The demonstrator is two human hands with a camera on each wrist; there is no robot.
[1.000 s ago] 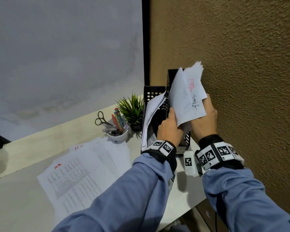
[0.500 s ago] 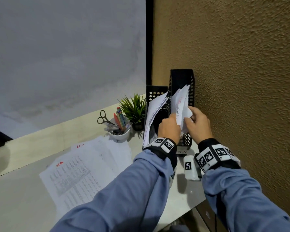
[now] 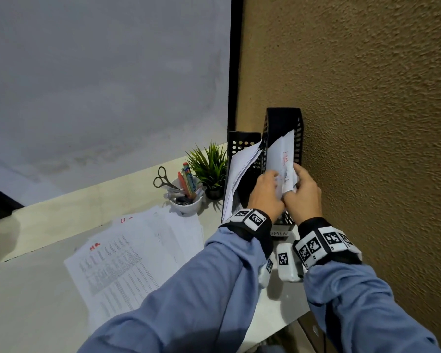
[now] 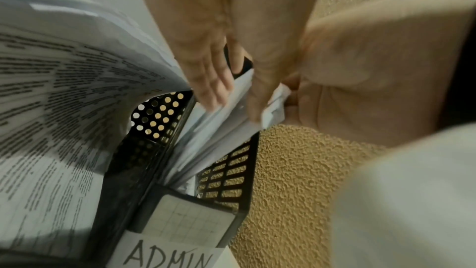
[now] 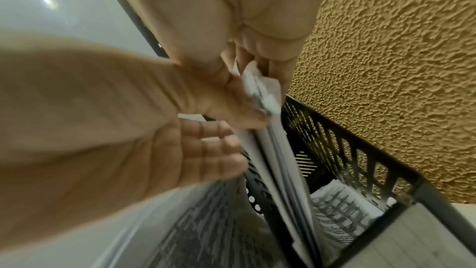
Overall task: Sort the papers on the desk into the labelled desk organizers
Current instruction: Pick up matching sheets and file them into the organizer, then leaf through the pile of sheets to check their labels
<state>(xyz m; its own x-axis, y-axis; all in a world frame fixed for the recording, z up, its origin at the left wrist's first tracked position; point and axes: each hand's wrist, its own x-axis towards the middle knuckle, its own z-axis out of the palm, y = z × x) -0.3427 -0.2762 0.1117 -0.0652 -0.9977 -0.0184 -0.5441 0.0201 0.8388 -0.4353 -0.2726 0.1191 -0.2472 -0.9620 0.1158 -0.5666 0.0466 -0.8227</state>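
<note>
Light blue long sleeves (image 3: 214,289), black wristbands (image 3: 255,225), white square-coded marker blocks (image 3: 323,242)

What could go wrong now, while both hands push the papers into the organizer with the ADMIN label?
1. The right hand pinches the held papers at a crumpled corner; pushing harder may crease or tear them.
2. The ADMIN organizer already holds sheets, so the new ones may catch and stay sticking out.
3. The left hand works beside the bulging papers in the left organizer and might knock them out.
</note>
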